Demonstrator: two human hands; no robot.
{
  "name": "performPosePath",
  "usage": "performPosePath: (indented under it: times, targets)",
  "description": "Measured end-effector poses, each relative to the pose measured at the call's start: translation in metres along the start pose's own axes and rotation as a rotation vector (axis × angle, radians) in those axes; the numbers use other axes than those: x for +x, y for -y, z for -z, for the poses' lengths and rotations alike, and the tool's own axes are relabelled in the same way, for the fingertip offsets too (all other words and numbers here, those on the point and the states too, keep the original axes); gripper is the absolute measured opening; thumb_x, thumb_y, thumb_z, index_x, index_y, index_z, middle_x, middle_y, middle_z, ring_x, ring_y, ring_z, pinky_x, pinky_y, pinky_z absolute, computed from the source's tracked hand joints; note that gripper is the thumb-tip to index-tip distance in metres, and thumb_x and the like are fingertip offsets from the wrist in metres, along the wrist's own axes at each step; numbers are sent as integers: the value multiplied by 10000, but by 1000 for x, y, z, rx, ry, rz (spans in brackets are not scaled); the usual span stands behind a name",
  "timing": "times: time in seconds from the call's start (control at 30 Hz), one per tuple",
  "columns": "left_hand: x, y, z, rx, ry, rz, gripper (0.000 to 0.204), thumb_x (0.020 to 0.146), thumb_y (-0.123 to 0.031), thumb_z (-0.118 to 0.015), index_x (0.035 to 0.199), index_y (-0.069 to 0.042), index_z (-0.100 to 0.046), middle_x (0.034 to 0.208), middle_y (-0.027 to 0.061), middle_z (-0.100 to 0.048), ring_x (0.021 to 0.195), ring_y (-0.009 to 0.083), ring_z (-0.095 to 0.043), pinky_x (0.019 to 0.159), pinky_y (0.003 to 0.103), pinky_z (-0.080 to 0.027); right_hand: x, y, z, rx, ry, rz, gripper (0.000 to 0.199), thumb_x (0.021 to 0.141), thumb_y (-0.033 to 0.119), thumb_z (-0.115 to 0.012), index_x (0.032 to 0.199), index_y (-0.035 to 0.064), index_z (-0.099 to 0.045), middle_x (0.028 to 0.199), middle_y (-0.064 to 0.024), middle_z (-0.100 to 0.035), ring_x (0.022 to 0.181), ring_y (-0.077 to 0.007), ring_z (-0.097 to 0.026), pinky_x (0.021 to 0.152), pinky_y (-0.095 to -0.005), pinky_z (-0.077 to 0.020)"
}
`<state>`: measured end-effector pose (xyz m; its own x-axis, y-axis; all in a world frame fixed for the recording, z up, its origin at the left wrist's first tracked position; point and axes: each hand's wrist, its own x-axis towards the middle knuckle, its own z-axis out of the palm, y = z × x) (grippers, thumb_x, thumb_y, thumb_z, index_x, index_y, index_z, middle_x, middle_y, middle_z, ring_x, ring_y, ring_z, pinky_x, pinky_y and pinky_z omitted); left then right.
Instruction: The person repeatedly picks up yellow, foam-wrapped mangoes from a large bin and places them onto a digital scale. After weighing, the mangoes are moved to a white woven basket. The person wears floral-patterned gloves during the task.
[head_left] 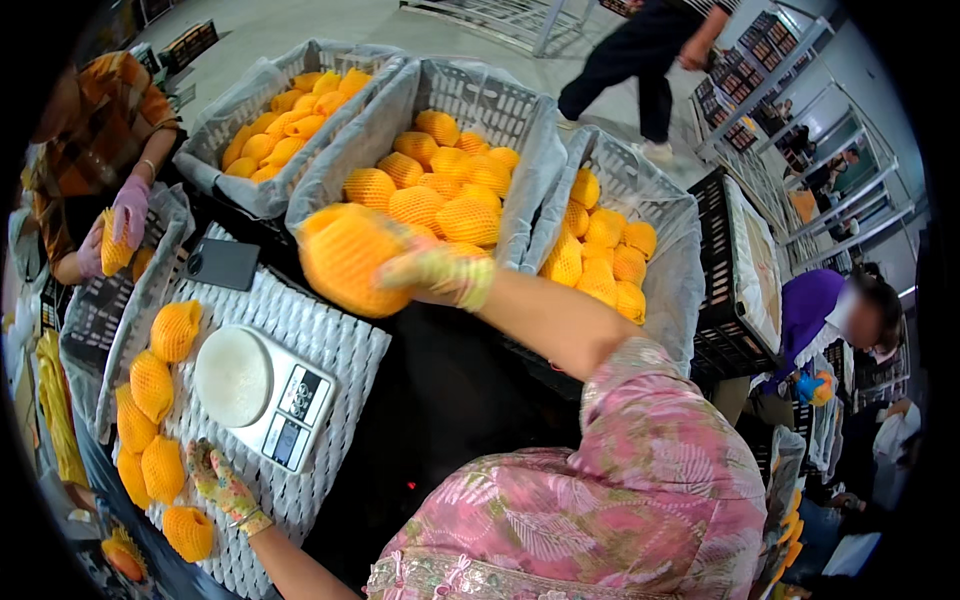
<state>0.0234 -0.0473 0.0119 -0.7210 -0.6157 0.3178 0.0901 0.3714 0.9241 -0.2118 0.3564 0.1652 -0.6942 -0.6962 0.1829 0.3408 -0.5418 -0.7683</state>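
My right hand (440,274), in a pale patterned glove, grips a large fruit in a yellow foam net (350,262), blurred by motion. It is held above the near edge of the middle lined crate (307,192). My left hand (226,487), in a flowered glove, rests on the padded white mat (318,440) with its fingers apart and nothing in them. Close to its fingers lies a line of net-wrapped fruits (163,468). A digital kitchen scale (234,374) with a bare round plate stands on the mat, just beyond my left hand.
Lined crates of netted fruit stand left (232,190) and right (665,235) of the middle one. A dark phone (222,263) lies behind the scale. At left, a co-worker's gloved hands (118,232) hold a netted fruit. Stacked black crates (738,270) rise at right; a person (640,60) walks behind.
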Motion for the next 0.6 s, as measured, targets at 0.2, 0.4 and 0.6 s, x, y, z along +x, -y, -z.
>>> performPosePath:
  times: [0.2, 0.4, 0.6]
  targets:
    - [0, -7, 1, 144, 42, 37, 424, 963, -39, -468, 1375, 33, -393, 1324, 148, -501, 1198, 229, -505, 1032, 334, -390, -162, 134, 117, -60, -667, 317, 640, 794, 289, -721, 1337, 78, -456, 1284, -110, -559, 1159, -284, -563, 982, -472, -464]
    - [-3, -12, 6, 242, 50, 18, 420, 957, -65, -492, 1350, 52, -401, 1305, 164, -516, 1188, 247, -512, 1026, 338, -389, -212, 165, 164, -360, -1494, -111, 704, 817, 429, -679, 1398, 134, -414, 1441, -101, -401, 1297, -291, -402, 994, -472, -395]
    - [2, -12, -1, 464, 35, 4, 408, 931, -47, -521, 1321, 47, -442, 1252, 182, -552, 1129, 261, -553, 974, 359, -427, -205, 131, 239, -580, -1636, -333, 883, 802, 565, -643, 1443, 50, -320, 1456, -164, -373, 1305, -308, -403, 958, -437, -430]
